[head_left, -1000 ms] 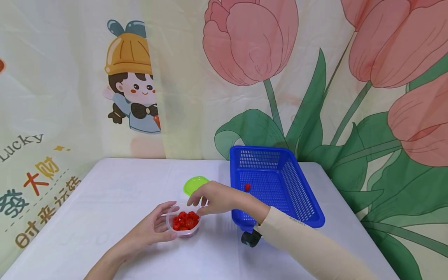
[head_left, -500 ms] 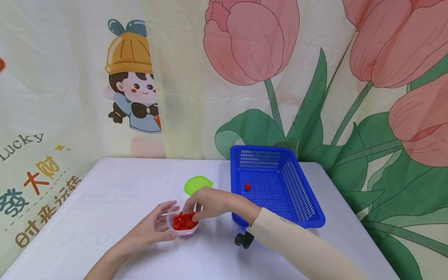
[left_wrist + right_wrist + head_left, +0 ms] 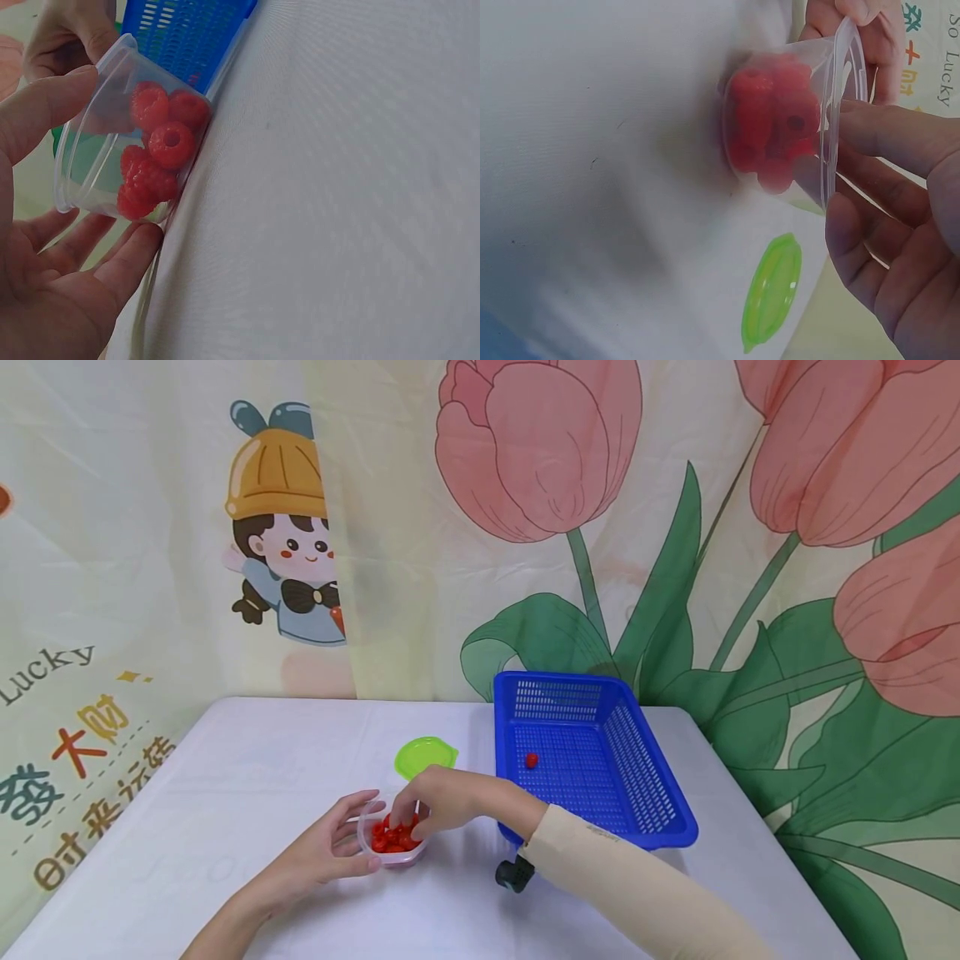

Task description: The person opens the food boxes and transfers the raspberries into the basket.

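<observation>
A clear plastic tub (image 3: 397, 858) stands on the white table, holding several red raspberries (image 3: 154, 150). My left hand (image 3: 330, 847) holds the tub from its left side, thumb near the rim and fingers curled around the wall in the left wrist view. From the right, my right hand (image 3: 442, 799) reaches down into the tub, fingertips among the raspberries. Through the wall in the right wrist view the raspberries (image 3: 769, 120) look blurred, and whether the fingers pinch one cannot be made out. Just behind the right hand lies a green lid (image 3: 423, 757).
A blue perforated basket (image 3: 660, 777) stands on the right of the table (image 3: 262, 752), with a single raspberry (image 3: 532, 760) inside. The right forearm crosses in front of its near corner. A printed curtain (image 3: 397, 527) hangs behind the table.
The right hand has gone down and left, from above the rim into the tub among the raspberries. The green lid shows more fully. The left hand stays on the tub.
</observation>
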Demonstrator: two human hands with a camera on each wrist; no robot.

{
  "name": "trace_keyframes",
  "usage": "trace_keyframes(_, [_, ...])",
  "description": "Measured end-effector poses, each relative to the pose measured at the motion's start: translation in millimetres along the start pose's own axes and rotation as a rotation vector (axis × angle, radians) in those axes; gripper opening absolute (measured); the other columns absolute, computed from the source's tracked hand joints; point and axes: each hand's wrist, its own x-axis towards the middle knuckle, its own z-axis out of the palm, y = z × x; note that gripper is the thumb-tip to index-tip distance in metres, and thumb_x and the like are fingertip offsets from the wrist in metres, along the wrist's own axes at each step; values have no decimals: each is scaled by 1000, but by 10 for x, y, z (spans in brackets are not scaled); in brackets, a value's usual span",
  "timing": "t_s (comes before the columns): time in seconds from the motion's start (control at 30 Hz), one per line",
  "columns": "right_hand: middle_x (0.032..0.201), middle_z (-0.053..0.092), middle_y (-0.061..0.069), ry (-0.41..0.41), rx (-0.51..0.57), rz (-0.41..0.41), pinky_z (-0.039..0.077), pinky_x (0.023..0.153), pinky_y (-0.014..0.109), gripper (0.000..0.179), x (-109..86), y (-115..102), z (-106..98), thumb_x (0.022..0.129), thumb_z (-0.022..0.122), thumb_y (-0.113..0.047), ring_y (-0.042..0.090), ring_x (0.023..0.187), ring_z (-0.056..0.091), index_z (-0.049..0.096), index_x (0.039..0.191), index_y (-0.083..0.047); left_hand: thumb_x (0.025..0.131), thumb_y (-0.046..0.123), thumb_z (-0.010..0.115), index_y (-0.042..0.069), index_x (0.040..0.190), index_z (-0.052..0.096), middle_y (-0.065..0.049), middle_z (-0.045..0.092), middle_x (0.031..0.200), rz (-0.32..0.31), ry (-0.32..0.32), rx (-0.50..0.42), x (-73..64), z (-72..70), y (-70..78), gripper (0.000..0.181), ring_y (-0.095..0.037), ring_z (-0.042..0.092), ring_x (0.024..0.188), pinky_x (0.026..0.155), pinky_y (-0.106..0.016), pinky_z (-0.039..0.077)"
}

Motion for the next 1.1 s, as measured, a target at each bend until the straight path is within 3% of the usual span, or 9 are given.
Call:
trace_keyframes(0.43, [105, 75, -10, -39, -10, 89, 53, 84, 11, 27, 63, -69, -2, 95, 81, -12, 0, 93, 63, 81, 121, -18, 93, 16, 83, 18, 165, 28, -14, 38, 167, -24, 4, -4, -6, 5, 11, 91, -43, 39, 153, 105, -18, 51])
trace_keyframes(1.1, [101, 78, -9, -5, -6, 107, 53, 81, 10, 20, 81, -76, 39, 94, 82, -12, -1, 90, 64, 84, 114, -16, 93, 13, 82, 16, 166, 27, -18, 36, 167, -1, -10, -23, -2, 3, 6, 91, -45, 41, 152, 103, -17, 51])
